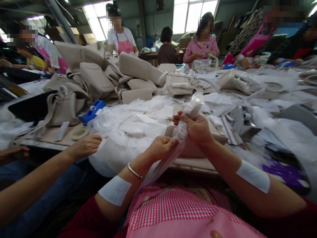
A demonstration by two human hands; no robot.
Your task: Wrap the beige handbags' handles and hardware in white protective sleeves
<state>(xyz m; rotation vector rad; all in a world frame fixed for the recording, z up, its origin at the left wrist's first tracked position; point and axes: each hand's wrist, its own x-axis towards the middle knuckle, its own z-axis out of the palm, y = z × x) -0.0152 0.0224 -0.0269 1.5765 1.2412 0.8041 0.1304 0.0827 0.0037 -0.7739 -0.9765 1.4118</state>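
Bunched clear plastic film [181, 134], which looks like a plastic bag, stretches between my two hands above the table's front edge. My left hand [160, 148] pinches its lower part, and a long tail hangs down toward my lap. Higher up, my right hand [198, 129] is closed round the film, with a crumpled end sticking out above the fingers. Behind and below the hands lies a beige handbag [190, 150], partly covered by my right hand and the film. White patches are stuck on both my forearms.
Beige handbags [96, 81] are heaped at the back left. White wrapping sheets [133, 124] spread over the table. A blue tape dispenser [92, 110] and a tape roll [79, 133] lie left. A co-worker's hand [85, 147] reaches in beside my left arm. Several people work across the table.
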